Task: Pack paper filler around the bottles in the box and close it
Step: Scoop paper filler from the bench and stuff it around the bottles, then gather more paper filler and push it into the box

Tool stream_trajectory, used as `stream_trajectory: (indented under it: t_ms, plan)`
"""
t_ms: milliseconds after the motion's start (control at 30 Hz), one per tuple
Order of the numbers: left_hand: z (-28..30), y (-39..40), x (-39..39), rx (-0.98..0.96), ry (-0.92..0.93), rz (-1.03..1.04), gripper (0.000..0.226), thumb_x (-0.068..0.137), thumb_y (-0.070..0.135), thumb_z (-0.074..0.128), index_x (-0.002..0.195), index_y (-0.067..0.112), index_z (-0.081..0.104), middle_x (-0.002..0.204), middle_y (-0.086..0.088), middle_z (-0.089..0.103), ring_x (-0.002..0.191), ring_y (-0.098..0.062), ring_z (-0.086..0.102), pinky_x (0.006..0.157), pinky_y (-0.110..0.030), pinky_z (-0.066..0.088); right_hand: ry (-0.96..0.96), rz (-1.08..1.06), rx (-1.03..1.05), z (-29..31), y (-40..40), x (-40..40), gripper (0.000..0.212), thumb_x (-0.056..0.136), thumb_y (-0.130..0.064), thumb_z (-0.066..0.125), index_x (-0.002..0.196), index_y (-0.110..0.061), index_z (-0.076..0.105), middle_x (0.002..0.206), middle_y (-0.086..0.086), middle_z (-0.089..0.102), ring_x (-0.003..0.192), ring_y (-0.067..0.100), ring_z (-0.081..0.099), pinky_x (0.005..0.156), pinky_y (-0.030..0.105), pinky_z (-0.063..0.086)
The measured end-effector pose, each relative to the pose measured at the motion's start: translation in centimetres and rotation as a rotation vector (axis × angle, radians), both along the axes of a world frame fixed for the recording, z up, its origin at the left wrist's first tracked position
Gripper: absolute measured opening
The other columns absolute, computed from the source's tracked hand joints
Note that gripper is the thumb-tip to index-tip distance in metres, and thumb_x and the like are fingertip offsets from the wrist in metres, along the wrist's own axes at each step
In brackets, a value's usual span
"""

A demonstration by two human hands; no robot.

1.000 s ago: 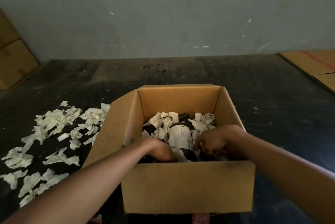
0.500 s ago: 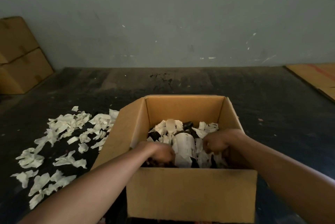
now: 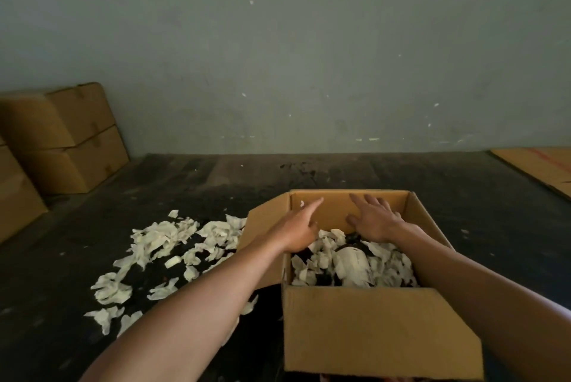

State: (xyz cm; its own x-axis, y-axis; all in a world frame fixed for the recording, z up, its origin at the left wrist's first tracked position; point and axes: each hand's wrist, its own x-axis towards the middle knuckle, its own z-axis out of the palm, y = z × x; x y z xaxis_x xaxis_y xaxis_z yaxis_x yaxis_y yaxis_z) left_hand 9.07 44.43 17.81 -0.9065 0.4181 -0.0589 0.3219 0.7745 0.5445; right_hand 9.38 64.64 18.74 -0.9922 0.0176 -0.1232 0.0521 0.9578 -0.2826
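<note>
One open box [image 3: 380, 326] — two hands, three stacked cartons [image 3: 61, 140], one flat cardboard sheet [image 3: 537, 165].

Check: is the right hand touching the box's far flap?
Touching. In the head view the right hand lies spread, fingers flat on the far flap of the box.

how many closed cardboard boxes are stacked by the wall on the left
3 that I can make out: an upper box on a lower box against the wall, and a nearer box cut off by the left edge. More may be out of view.
</note>
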Motion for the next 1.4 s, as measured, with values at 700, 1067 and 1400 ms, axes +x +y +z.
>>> stream_trajectory:
  t_ms: [700, 1067, 1400]
  plan:
    - [-3.3, -0.7, 2.2, 0.070, 0.222, 0.026, 0.038, 0.102, 0.026, 0.038, 0.138, 0.024, 0.051, 0.149, -0.001, 0.047, 0.142, -0.026, 0.033, 0.113, -0.045, 0.029, -0.035, -0.170, -0.010, -0.5, -1.7, 6.6, 0.061, 0.101, -0.049, 0.040, 0.155, -0.025, 0.022, 0.160, 0.015, 0.028, 0.145, 0.041, 0.025, 0.114, 0.061, 0.027]
    - [-2.1, -12.4, 5.0, 0.047, 0.306, 0.204, 0.053, 0.101, 0.049, 0.035, 0.149, 0.024, 0.036, 0.156, -0.003, 0.037, 0.146, -0.026, 0.026, 0.116, -0.046, 0.026, 0.017, -0.040, -0.031, 0.0, -12.0, 6.6, 0.062, 0.101, -0.049, 0.035, 0.157, -0.030, 0.016, 0.163, 0.011, 0.019, 0.147, 0.040, 0.017, 0.114, 0.057, 0.026]
    - [-11.9, -30.2, 16.2, -0.041, 0.001, 0.455, 0.094, 0.081, 0.077, 0.045, 0.156, 0.034, 0.006, 0.165, -0.004, 0.003, 0.151, -0.029, 0.006, 0.118, -0.057, 0.017, 0.263, 0.396, -0.255, -9.2, -28.9, 15.6, 0.059, 0.096, -0.048, 0.049, 0.150, -0.031, 0.032, 0.157, 0.004, 0.027, 0.145, 0.025, 0.023, 0.115, 0.048, 0.031]
